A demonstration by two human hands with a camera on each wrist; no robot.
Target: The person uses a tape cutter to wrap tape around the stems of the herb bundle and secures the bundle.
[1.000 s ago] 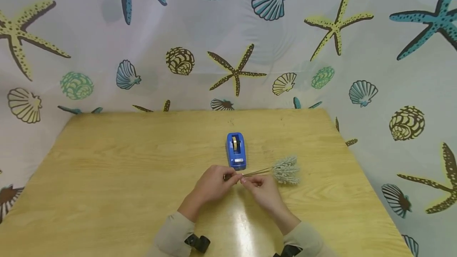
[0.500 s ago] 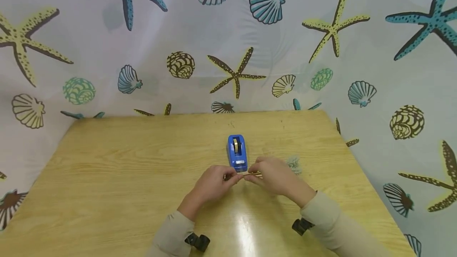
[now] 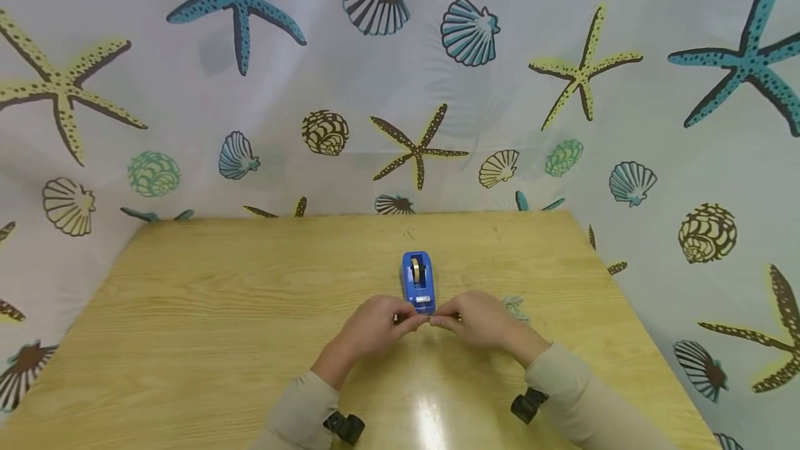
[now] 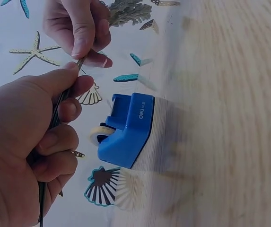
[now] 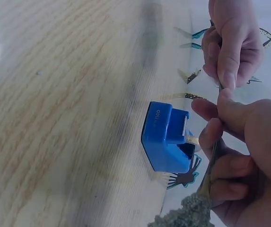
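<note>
Left hand: at 9 o'clock of the meeting point, the left hand (image 3: 378, 325) pinches the stems (image 4: 41, 203) between thumb and forefinger, the other fingers curled round them.
Right hand: at 3 o'clock, the right hand (image 3: 484, 319) pinches the same stems, its fingers curled too — thumb tips meet or nearly meet.
Flower head: the pale grey-green flower head (image 5: 187, 213) sits past the right hand, at 3 o'clock in the head view, partly hidden by it.
Tape dispenser: the blue tape dispenser (image 3: 419, 290) stands on the table (image 3: 250, 276) at 12 o'clock, just beyond the fingers, its tape roll (image 4: 100, 134) seated.
Just changed: the right hand has turned over onto the stems and closed up to the left; the bare stretch between them has gone.
Meaning: both hands now seem to work one short spot — whether tape lies there, I cannot tell.
</note>
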